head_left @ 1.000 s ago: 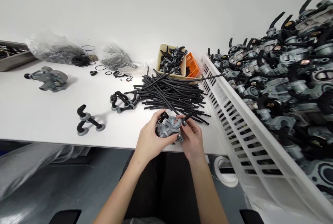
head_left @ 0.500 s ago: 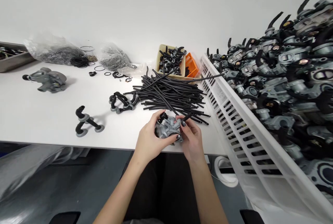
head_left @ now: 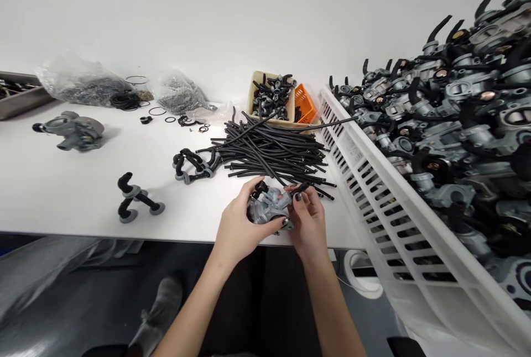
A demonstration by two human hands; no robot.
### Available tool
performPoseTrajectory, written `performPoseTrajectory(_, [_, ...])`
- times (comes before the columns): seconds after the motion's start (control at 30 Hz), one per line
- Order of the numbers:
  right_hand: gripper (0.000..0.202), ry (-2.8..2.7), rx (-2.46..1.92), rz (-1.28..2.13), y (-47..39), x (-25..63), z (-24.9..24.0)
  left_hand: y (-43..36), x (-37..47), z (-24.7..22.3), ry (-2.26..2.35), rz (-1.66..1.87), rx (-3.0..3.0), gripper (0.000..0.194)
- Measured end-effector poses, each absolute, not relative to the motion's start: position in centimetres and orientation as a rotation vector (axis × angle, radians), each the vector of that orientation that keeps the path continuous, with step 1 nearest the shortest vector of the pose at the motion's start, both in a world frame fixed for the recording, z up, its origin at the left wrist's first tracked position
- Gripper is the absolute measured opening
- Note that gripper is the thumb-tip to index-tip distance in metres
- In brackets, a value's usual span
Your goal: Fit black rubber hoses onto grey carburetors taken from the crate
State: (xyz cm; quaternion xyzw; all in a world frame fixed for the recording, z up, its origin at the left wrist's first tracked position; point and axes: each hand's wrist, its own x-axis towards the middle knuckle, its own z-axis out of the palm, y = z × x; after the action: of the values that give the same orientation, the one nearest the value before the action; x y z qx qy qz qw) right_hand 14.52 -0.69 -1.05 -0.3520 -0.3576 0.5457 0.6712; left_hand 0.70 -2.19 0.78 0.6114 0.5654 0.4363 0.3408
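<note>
At the table's front edge, my left hand (head_left: 240, 227) is wrapped round a grey metal carburetor (head_left: 265, 208) from its left side, thumb across its front. My right hand (head_left: 309, 219) is on the part's right side, its thumb and fingers pinched round a short black hose piece (head_left: 301, 187) that points up and right. A black fitting (head_left: 260, 187) tops the carburetor's left part. Just behind the hands lies a heap of long thin black hoses (head_left: 269, 147). My palms hide the lower part of the carburetor.
A white slatted crate (head_left: 398, 224) full of carburetors fills the right. Behind the hoses stand a cream bin (head_left: 251, 97) of hose fittings and an orange basket (head_left: 305, 105). Leftward are jointed black hose pieces (head_left: 139, 197), another carburetor (head_left: 74, 130) and plastic bags (head_left: 83, 83).
My right thumb and fingers have shifted slightly up and right along the black hose piece. The view has moved a little, and a shoe now shows below the table.
</note>
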Motion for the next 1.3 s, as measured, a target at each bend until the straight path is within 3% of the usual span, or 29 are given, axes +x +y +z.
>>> performPoseTrajectory(0.67, [0.010, -0.779, -0.746, 1.281, -0.51, 14.82, -1.24, -2.11, 0.88, 1.05, 1.511, 1.154, 1.656, 0.070])
performPoseTrajectory(1.3, [0.023, -0.751, -0.622, 1.310, -0.66, 14.75, -0.52, -1.99, 0.63, 0.74, 1.497, 1.140, 1.640, 0.072])
